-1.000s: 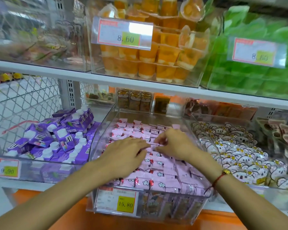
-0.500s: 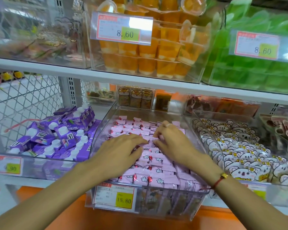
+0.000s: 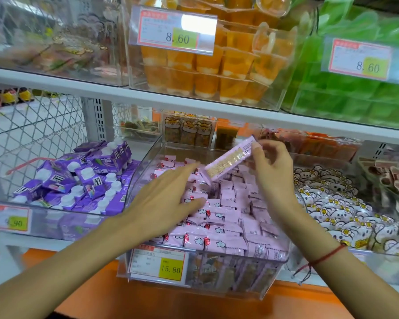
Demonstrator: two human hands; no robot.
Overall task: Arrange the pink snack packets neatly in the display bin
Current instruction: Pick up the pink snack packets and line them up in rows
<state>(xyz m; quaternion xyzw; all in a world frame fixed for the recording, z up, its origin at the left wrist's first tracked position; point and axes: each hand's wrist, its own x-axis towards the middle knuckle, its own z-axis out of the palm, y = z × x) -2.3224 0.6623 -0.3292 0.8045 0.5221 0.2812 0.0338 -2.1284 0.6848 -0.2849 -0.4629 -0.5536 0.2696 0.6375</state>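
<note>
**Head view: one packet lifted out of the bin**

One pink packet (image 3: 230,161) is now raised above the bin (image 3: 217,288), tilted, printed back showing, pinched at its upper end by the right hand (image 3: 272,173). Half a second ago both hands lay flat on the packets (image 3: 219,224). The left hand (image 3: 164,203) is still down on them, fingers straight and spread. Purple cartons (image 3: 78,180) fill the bin to the left.
</note>
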